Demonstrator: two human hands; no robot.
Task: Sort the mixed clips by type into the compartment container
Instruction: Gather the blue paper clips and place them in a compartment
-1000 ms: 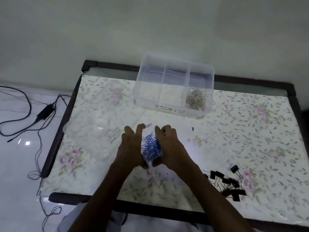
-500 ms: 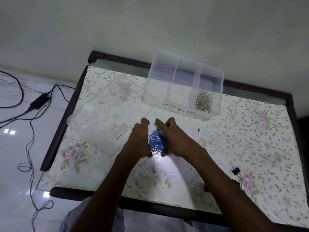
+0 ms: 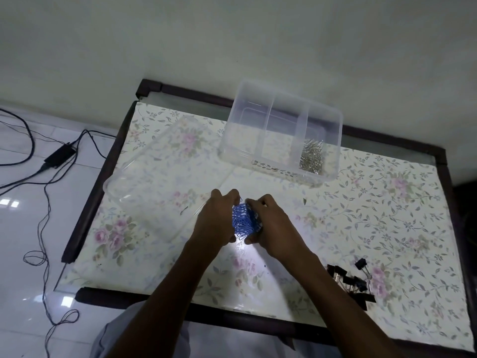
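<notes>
the dark wooden frame of the floral-covered table [image 3: 387, 202] runs along the near edge below my forearms and up the left side, with white tiled floor and a black power adapter with trailing cables [image 3: 60, 155] beyond it. the widest open stretch of tabletop lies to my right, between my hands and the far right edge, broken only by a cluster of black binder clips [image 3: 349, 281] near the front right. to my left a clear plastic lid [image 3: 154, 182] lies flat, its near corner just beside my left wrist. the clear plastic three-compartment container [image 3: 281, 130] stands at the back, well apart from my hands, its right compartment holding a heap of silver paper clips [image 3: 311, 157]; i cannot make out anything in the other two. my left hand [image 3: 219, 220] and my right hand [image 3: 275, 223] face each other just above the middle of the table, fingers curled inward and cupping a bundle of blue paper clips [image 3: 245, 220] pressed between both palms. both hands are narrow, closed around that bundle, with the clips showing in the gap between them.
</notes>
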